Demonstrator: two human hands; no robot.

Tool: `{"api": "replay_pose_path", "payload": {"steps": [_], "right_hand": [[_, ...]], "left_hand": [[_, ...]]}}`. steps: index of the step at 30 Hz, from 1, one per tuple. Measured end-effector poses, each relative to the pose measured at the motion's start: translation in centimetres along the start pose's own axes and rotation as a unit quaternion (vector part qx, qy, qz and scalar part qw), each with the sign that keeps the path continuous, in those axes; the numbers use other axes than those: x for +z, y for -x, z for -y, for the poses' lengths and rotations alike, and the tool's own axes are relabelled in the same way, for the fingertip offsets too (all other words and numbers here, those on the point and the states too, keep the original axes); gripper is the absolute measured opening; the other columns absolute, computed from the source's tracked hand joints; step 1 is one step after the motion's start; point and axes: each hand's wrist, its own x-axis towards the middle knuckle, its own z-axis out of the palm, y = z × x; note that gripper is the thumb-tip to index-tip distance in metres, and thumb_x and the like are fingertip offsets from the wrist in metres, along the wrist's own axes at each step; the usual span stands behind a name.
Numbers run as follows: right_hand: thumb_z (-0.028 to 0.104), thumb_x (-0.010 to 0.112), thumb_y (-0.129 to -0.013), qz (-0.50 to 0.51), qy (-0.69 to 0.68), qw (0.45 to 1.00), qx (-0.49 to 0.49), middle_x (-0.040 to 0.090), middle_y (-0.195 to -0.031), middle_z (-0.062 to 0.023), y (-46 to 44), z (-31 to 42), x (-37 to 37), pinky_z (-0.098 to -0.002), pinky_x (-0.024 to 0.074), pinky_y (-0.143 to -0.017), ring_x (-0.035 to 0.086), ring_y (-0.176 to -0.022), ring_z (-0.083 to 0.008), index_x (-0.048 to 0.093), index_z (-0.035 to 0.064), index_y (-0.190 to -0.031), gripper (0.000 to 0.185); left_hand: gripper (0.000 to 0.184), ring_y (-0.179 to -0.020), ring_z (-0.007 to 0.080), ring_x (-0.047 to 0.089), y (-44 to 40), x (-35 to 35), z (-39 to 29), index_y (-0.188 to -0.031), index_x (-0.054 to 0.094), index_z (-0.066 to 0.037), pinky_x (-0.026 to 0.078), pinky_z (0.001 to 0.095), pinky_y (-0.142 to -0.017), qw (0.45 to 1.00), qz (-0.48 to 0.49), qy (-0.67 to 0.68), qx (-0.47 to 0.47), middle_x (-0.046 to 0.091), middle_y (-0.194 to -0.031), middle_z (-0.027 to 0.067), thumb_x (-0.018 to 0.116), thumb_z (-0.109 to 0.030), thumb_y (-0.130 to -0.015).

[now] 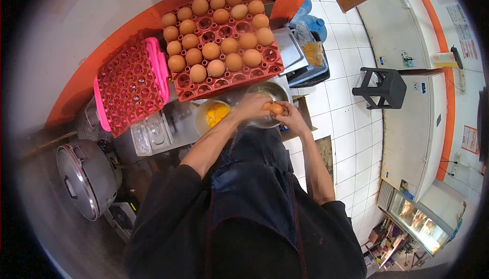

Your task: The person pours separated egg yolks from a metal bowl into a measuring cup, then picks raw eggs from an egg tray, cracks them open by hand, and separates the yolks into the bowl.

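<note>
Over a metal bowl (276,89), my left hand (253,107) and my right hand (293,118) meet, fingers closed around brown eggshell. One shell piece (267,106) is at my left fingertips, and another eggshell piece (276,110) is in my right fingers. They look like two halves of one egg, though the break itself is hard to make out. Under my left forearm stands a pale pot (202,117) with several yellow yolks (217,114) in it. Behind my hands, a red egg tray (191,93) carries many brown eggs and some vacant cups.
A second red egg tray (130,88) leans on a pink tray (159,70) at the left. Clear plastic containers (151,135) and a large lidded pot (84,179) are nearby. At the right are a black stool (387,89) and white freezers (415,131) on a tiled floor.
</note>
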Motion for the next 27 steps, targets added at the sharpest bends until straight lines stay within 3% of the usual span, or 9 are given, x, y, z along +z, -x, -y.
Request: {"api": "replay_pose_path", "payload": {"steps": [3,5,6,8,15,18,20,23,27], "right_hand": [[0.005,0.068,-0.083,0.008,0.066,0.997,-0.03,0.067,-0.11,-0.0102,0.0,0.2,-0.2,-0.0233,0.0511,-0.067,0.063,-0.083,-0.0091,0.048,-0.0025,-0.135,0.056],[0.001,0.07,-0.077,-0.014,0.246,0.969,0.02,0.061,-0.117,-0.019,0.4,2.2,0.4,-0.0366,0.0521,-0.088,0.066,-0.101,-0.0298,0.051,0.0,-0.132,0.057],[0.001,0.07,-0.077,-0.014,0.246,0.969,0.02,0.061,-0.117,-0.019,0.1,1.6,0.4,-0.0366,0.0521,-0.088,0.066,-0.101,-0.0298,0.051,0.0,-0.132,0.057],[0.002,0.069,-0.074,-0.053,0.419,0.892,-0.161,0.056,-0.114,-0.0208,-0.5,0.4,0.6,-0.0436,0.0499,-0.091,0.061,-0.104,-0.0394,0.055,0.0067,-0.131,0.059],[0.003,0.066,-0.073,-0.087,0.447,0.87,-0.191,0.053,-0.112,-0.0211,-0.7,0.5,1.5,-0.0458,0.0488,-0.091,0.057,-0.105,-0.0423,0.056,0.0123,-0.132,0.06],[0.01,0.065,-0.082,-0.101,0.324,0.933,-0.116,0.057,-0.119,-0.0145,0.2,0.9,1.9,-0.0365,0.0503,-0.091,0.06,-0.107,-0.0293,0.055,0.006,-0.13,0.049],[0.017,0.063,-0.091,-0.085,0.014,0.996,-0.009,0.061,-0.117,-0.0087,0.5,-0.1,1.6,-0.0291,0.0513,-0.084,0.062,-0.101,-0.0172,0.055,0.0064,-0.13,0.041],[0.024,0.065,-0.096,-0.115,-0.099,0.988,0.018,0.064,-0.115,-0.0051,1.9,-0.1,1.3,-0.0239,0.0518,-0.078,0.065,-0.094,-0.0128,0.053,0.0057,-0.131,0.041],[0.027,0.062,-0.098,-0.118,-0.125,0.985,0.01,0.063,-0.117,-0.0064,4.9,-1.8,-1.7,-0.0242,0.0523,-0.082,0.065,-0.1,-0.0131,0.053,0.0052,-0.132,0.041]], "left_hand": [[0.039,-0.094,0.0383,0.065,-0.1,0.0,0.5,-0.108,0.066,-0.009,0.051,0.0476,-0.078,1.0,0.004,-0.011,-0.007,0.069,-0.1,0.0141,0.07,-0.034,-0.078],[0.039,-0.094,0.0382,0.065,-0.1,-0.2,0.7,-0.107,0.066,-0.009,0.051,0.0475,-0.079,1.0,0.012,-0.014,-0.022,0.069,-0.1,0.0141,0.07,-0.034,-0.078],[0.038,-0.094,0.0383,0.065,-0.1,-0.2,0.7,-0.107,0.066,-0.009,0.051,0.0476,-0.079,0.999,0.014,-0.022,-0.026,0.069,-0.1,0.0142,0.07,-0.033,-0.077],[0.038,-0.095,0.0383,0.065,0.0,-0.1,0.8,-0.107,0.066,-0.009,0.052,0.0477,-0.079,0.999,0.016,-0.029,-0.031,0.069,-0.1,0.0143,0.07,-0.032,-0.077],[0.038,-0.095,0.0375,0.065,0.2,-0.5,0.2,-0.107,0.068,-0.01,0.052,0.0482,-0.08,0.996,0.014,-0.017,-0.083,0.069,-0.1,0.0154,0.068,-0.032,-0.076],[0.037,-0.095,0.0372,0.066,0.3,0.1,-1.0,-0.107,0.068,-0.01,0.052,0.0483,-0.08,0.995,-0.019,-0.014,-0.093,0.07,-0.1,0.0153,0.067,-0.033,-0.078],[0.036,-0.094,0.037,0.066,0.1,0.9,-1.9,-0.106,0.068,-0.011,0.052,0.0483,-0.08,0.994,-0.043,-0.014,-0.095,0.07,-0.1,0.0152,0.067,-0.034,-0.078],[0.044,-0.097,0.0376,0.066,-0.5,2.6,-3.3,-0.116,0.068,-0.012,0.052,0.0469,-0.085,0.991,-0.075,0.107,-0.035,0.07,-0.106,0.0173,0.068,-0.037,-0.079],[0.051,-0.097,0.0378,0.067,-0.9,4.6,-3.5,-0.117,0.068,-0.008,0.052,0.0444,-0.085,0.993,-0.048,0.094,-0.043,0.07,-0.103,0.0196,0.072,-0.038,-0.077]]}}
